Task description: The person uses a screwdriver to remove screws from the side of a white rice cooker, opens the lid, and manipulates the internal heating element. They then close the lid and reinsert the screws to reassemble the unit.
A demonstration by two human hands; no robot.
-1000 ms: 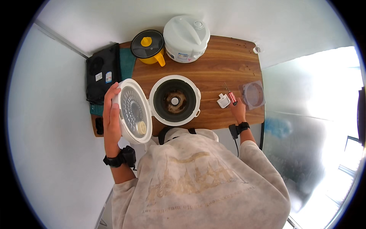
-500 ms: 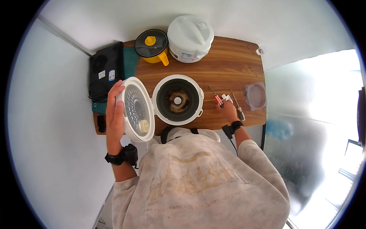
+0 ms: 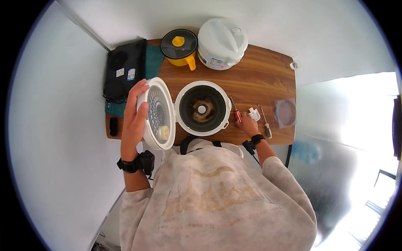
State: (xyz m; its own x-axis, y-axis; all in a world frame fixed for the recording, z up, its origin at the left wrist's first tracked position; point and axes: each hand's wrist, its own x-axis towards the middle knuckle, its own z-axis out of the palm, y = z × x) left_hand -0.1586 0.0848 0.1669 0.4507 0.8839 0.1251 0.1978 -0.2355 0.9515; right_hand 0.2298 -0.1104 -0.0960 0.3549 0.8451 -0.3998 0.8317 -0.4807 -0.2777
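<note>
My left hand point(image 3: 136, 113) grips the raised white lid point(image 3: 158, 117), which has a perforated metal inner plate and a pale valve. The lid is hinged to the open rice cooker point(image 3: 184, 94), whose dark interior has brown residue round a central disc. At the cooker's right, my right hand point(image 3: 247, 124) has its fingers closed on a red-handled screwdriver point(image 3: 238, 116) lying at table level. Beside those fingers is a small white plastic piece point(image 3: 253, 113). A second screwdriver with a grey handle point(image 3: 268, 130) and a clear plastic container point(image 3: 285, 121) lie farther right.
A black-lidded yellow pot point(image 3: 183, 48) and a closed white cooker point(image 3: 222, 42) stand at the back of the wooden table point(image 3: 268, 69). A black bag point(image 3: 124, 62) rests on a green mat point(image 3: 153, 56) at left. A small black object point(image 3: 113, 125) is at the front left. Walls enclose both sides.
My right hand has moved left with the red screwdriver, toward the cooker. The grey-handled screwdriver now shows separately at its right. My left hand still holds the lid.
</note>
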